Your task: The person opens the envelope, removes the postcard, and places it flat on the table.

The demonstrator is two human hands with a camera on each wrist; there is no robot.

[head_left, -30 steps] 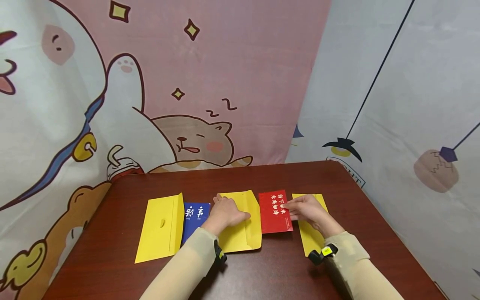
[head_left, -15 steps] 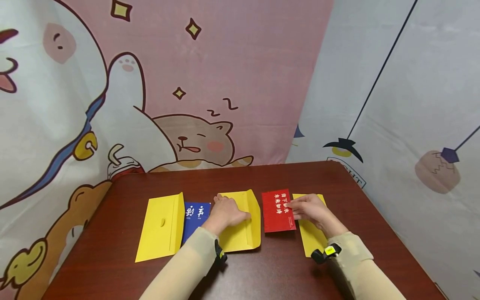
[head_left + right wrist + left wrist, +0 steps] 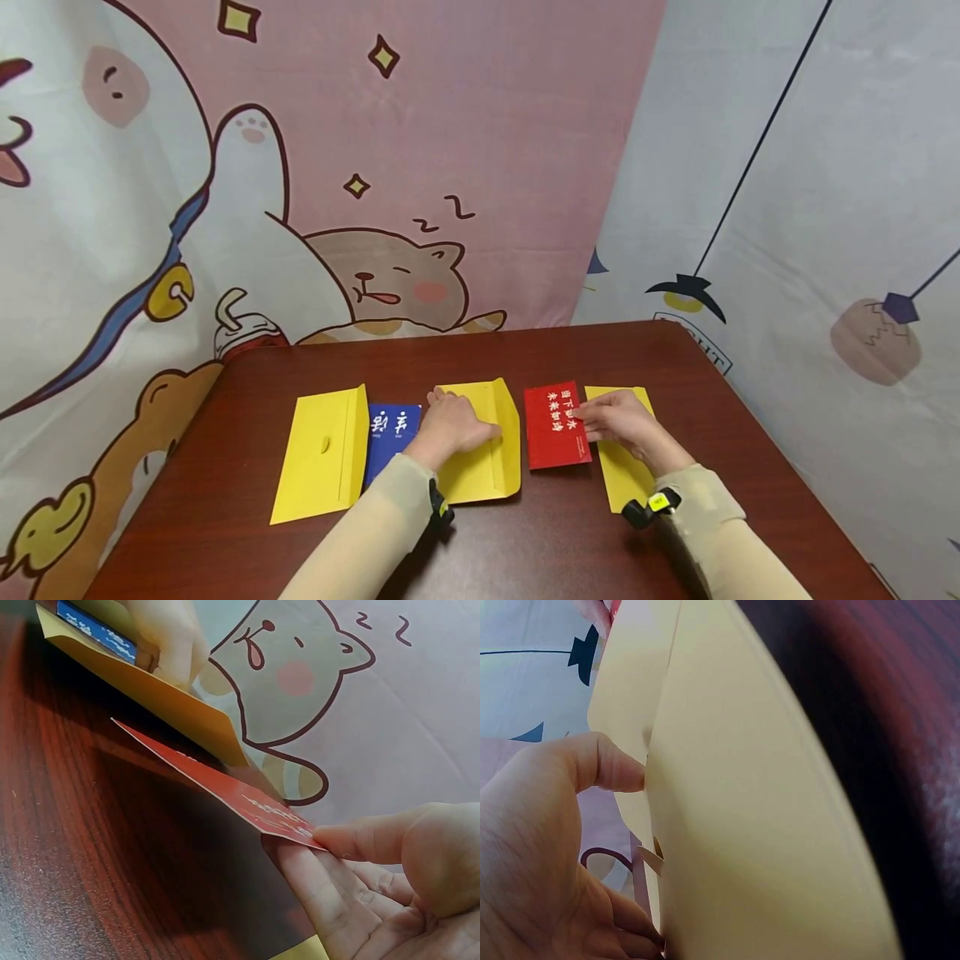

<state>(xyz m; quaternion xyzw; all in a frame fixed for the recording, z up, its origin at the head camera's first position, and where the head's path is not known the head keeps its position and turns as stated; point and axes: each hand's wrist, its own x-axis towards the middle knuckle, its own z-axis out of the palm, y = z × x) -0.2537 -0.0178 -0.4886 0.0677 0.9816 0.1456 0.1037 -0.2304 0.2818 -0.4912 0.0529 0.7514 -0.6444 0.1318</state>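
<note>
My right hand (image 3: 626,425) pinches the right edge of a red card (image 3: 546,446) with white characters. In the right wrist view, thumb and fingers hold the card (image 3: 225,791) tilted above the tabletop. My left hand (image 3: 452,423) rests on the middle yellow envelope (image 3: 472,479), whose flap (image 3: 510,450) points right. The left wrist view shows the thumb touching the envelope (image 3: 742,795) near its fold. A gap separates the card from the flap. Left of that envelope lies a blue card (image 3: 386,450) with white characters, partly hidden by my left arm.
A yellow envelope (image 3: 315,467) lies at the left of the brown table (image 3: 540,550). Another yellow envelope (image 3: 622,479) lies under my right hand, partly covered. Behind the table hangs a cloth (image 3: 525,167) with cartoon animals.
The red card has moved slightly right, from beside the middle envelope's flap to a clear gap from it. My right hand shifted right with it; the left hand stayed put.
</note>
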